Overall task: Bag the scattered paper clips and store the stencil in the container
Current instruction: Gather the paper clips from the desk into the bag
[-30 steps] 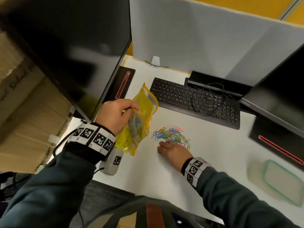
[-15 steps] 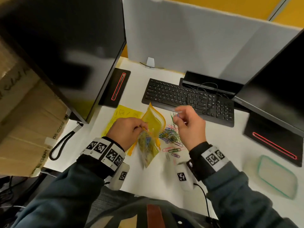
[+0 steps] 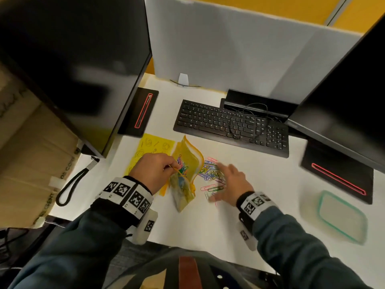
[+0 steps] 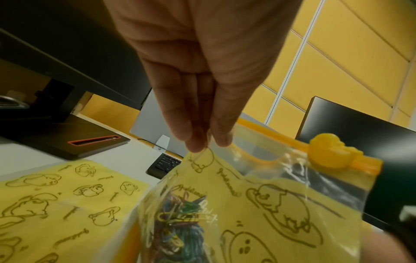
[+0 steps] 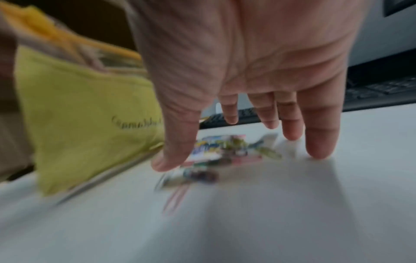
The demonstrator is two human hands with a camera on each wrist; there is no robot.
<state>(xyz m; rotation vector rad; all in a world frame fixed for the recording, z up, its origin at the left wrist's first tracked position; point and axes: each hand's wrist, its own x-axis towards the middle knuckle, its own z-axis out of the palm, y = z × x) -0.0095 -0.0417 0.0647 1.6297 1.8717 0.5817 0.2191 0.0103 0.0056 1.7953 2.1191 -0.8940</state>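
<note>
Midway through bagging; left hand (image 3: 154, 171) pinching bag (image 3: 186, 163) mouth apart; right hand (image 3: 230, 184) spread over paper clips (image 3: 210, 171); next: gather, drop in.

A black keyboard (image 3: 231, 127) was set on the white desk (image 3: 260, 184), a thin cable draped over it. Two dark monitors (image 3: 68, 65) were placed either side, before a grey partition (image 3: 229, 51). A black looped strap (image 3: 70, 187) was laid at the desk's left edge.

Left hand (image 3: 155, 171) pinching bag (image 3: 185, 176), right hand (image 3: 233, 184) over paper clips (image 3: 210, 171)
</note>
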